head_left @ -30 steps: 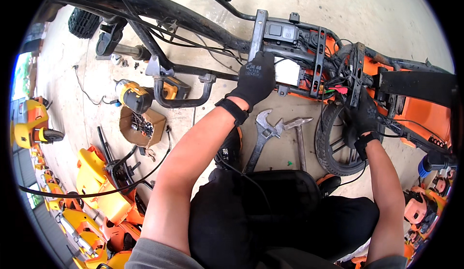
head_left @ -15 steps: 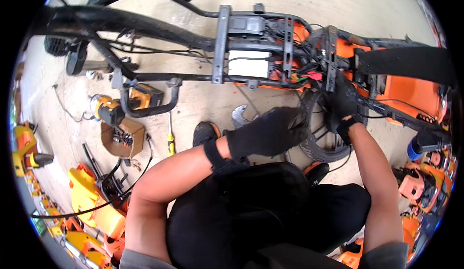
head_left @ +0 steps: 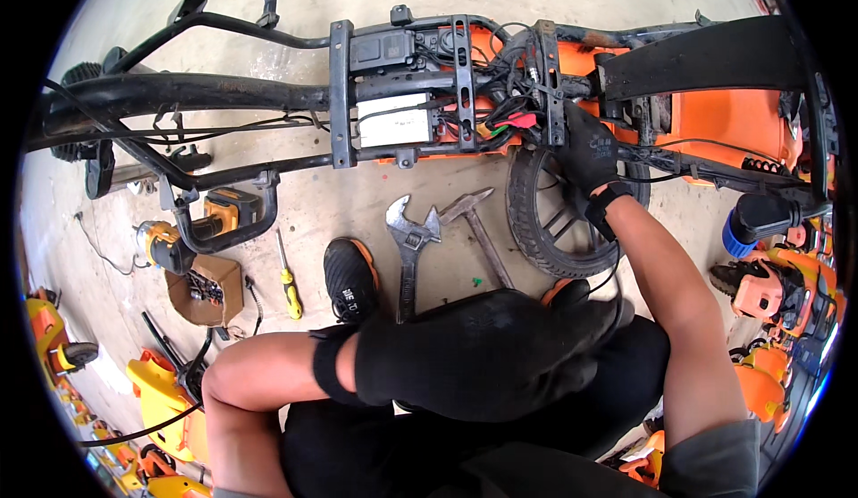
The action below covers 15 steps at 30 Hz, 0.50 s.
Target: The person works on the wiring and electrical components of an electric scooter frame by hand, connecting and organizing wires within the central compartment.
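Observation:
A black scooter or bike frame (head_left: 268, 96) lies across the view, with a white box (head_left: 393, 121), a grey-black controller box (head_left: 380, 49) and bundled wires (head_left: 514, 105) in its middle. My gloved right hand (head_left: 592, 151) reaches up against the crossbar beside the wires; its fingertips are hidden there. Close to me, over my lap, my gloved left hand (head_left: 478, 355) has its fingers closed around a thin black cable (head_left: 618, 288). That cable comes down past the spoked wheel (head_left: 559, 216). Red and green connectors (head_left: 514, 121) lie left of my right hand.
On the floor rest an adjustable wrench (head_left: 409, 252), a hammer (head_left: 481, 230), a yellow screwdriver (head_left: 289, 283), a yellow-black power tool (head_left: 192, 230) and a cardboard box of small parts (head_left: 206, 291). Orange and yellow scooters (head_left: 778, 283) stand at both sides.
My left hand has come down from beside the wheel toward my lap, with the cable at its fingers. The right hand stays at the crossbar. The view has shifted, uncovering the wrench and hammer.

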Each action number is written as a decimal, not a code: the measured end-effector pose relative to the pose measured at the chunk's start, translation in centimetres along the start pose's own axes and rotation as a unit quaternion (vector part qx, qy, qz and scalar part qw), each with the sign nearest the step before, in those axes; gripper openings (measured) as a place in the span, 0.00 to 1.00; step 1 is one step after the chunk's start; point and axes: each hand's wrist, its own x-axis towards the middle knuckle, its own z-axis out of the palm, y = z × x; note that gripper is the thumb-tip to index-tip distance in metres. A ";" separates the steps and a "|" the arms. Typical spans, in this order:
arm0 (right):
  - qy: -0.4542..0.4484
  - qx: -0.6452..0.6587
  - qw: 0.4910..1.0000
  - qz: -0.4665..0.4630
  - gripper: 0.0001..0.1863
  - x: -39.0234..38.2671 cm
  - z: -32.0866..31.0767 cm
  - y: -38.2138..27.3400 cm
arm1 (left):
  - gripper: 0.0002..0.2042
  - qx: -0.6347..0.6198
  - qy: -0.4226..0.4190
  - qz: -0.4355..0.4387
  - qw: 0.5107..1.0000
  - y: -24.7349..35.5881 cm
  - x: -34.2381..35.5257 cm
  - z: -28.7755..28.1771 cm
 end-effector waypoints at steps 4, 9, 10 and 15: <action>0.024 -0.021 0.999 -0.019 0.30 -0.6 0.8 1.0 | 0.25 -0.017 0.167 -0.016 0.986 1.8 0.3 -4.9; -0.004 -0.040 0.999 0.006 0.30 -0.8 1.5 2.1 | 0.20 -0.126 0.364 0.030 0.922 1.9 -4.3 -9.9; -0.025 -0.045 0.999 0.016 0.28 -0.4 0.7 1.5 | 0.18 -0.134 0.363 0.036 0.922 2.5 -4.8 -10.1; -0.114 -0.006 0.993 0.040 0.27 0.0 -0.6 1.7 | 0.13 0.079 0.407 -0.155 0.897 6.3 -5.8 -8.1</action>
